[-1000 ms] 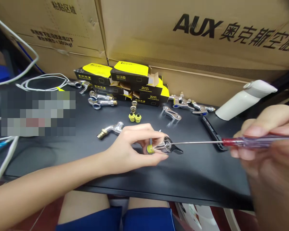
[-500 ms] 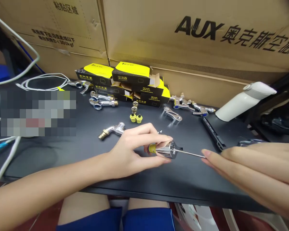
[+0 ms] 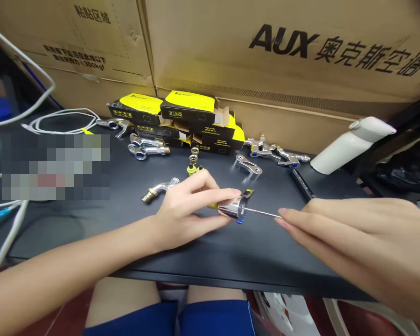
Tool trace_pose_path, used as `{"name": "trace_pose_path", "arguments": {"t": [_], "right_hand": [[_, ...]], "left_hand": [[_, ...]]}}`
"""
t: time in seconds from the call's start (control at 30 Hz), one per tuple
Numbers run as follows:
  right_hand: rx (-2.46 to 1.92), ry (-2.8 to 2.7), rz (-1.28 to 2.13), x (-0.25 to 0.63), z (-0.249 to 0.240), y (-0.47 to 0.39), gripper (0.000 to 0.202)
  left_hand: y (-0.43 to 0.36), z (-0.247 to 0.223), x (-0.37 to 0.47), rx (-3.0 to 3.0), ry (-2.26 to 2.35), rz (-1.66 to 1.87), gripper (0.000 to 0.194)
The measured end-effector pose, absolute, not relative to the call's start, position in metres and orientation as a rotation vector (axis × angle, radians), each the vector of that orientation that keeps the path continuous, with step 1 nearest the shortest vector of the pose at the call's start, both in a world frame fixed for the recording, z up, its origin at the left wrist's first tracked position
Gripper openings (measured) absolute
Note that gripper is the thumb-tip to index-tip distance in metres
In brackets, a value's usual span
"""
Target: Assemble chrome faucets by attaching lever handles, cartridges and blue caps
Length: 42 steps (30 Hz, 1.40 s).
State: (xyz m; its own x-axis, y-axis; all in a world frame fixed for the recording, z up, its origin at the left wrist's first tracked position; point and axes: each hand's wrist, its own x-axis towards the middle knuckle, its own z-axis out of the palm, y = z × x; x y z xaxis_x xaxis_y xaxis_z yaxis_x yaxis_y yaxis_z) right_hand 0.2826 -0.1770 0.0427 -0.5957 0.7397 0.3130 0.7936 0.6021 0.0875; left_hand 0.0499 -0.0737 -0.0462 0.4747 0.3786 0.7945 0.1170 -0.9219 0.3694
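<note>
My left hand is closed around a chrome faucet part, a short cylinder lying sideways. A bit of yellow shows at its left end; a small dark-and-yellow tab and a blue piece show near its right end. My right hand pinches a thin metal screwdriver shaft, and any handle is hidden in the palm. The shaft's tip meets the right end of the chrome part. Behind my left hand lie a chrome faucet body with a brass thread and yellow cartridges, partly covered.
Black-and-yellow boxes are stacked at the back against large cartons. Chrome faucets and a chrome lever piece lie around them. A white bottle leans at right near a black bar. White cable coils at left.
Both hands have shifted left and slightly up with the chrome part and the screwdriver. The chrome part has turned, showing a tab above and blue below. My left hand now partly covers the yellow cartridges.
</note>
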Motion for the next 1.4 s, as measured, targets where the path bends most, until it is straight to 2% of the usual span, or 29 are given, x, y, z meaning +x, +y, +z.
{"name": "trace_pose_path", "arguments": {"t": [0.1, 0.2, 0.4, 0.57, 0.73, 0.9, 1.1, 1.17, 1.23, 1.3, 1.4], "right_hand": [[-1.103, -2.756, -0.498, 0.284, 0.04, -0.181, 0.038], [-1.108, -2.731, -0.427, 0.281, 0.04, -0.176, 0.037], [-1.324, -2.413, 0.168, 0.274, 0.047, -0.162, 0.023], [-1.584, -2.102, 0.791, 0.272, 0.05, -0.155, 0.027], [-1.663, -1.737, 1.341, 0.277, 0.042, -0.147, 0.02], [-1.615, -1.333, 1.734, 0.277, 0.036, -0.146, 0.019], [-1.565, -1.137, 1.988, 0.276, 0.038, -0.146, 0.022], [-1.579, -1.252, 1.959, 0.275, 0.038, -0.145, 0.026], [-1.611, -1.494, 1.756, 0.274, 0.04, -0.146, 0.027], [-1.61, -1.826, 1.267, 0.272, 0.042, -0.15, 0.024], [-1.387, -2.293, 0.333, 0.273, 0.044, -0.161, 0.018]], "left_hand": [[-0.073, -0.047, 0.049, 2.484, 0.4, 1.429, 0.034], [-0.071, -0.048, 0.047, 2.581, 0.4, 1.47, 0.033], [-0.068, -0.052, 0.042, 2.725, 0.36, 1.6, 0.035], [-0.065, -0.048, 0.039, 2.875, 0.381, 1.641, 0.032], [-0.067, -0.038, 0.034, 3.131, 0.349, 1.564, 0.021], [-0.072, -0.022, 0.031, 3.212, 0.254, 1.646, 0.021], [-0.075, -0.018, 0.029, 3.168, 0.216, 1.788, 0.02], [-0.076, -0.021, 0.03, 3.057, 0.354, 1.787, 0.023], [-0.074, -0.023, 0.03, 2.981, 0.505, 1.77, 0.026], [-0.072, -0.024, 0.03, 3.04, 0.488, 1.72, 0.024], [-0.07, -0.023, 0.029, 3.137, 0.361, 1.599, 0.022]]}}
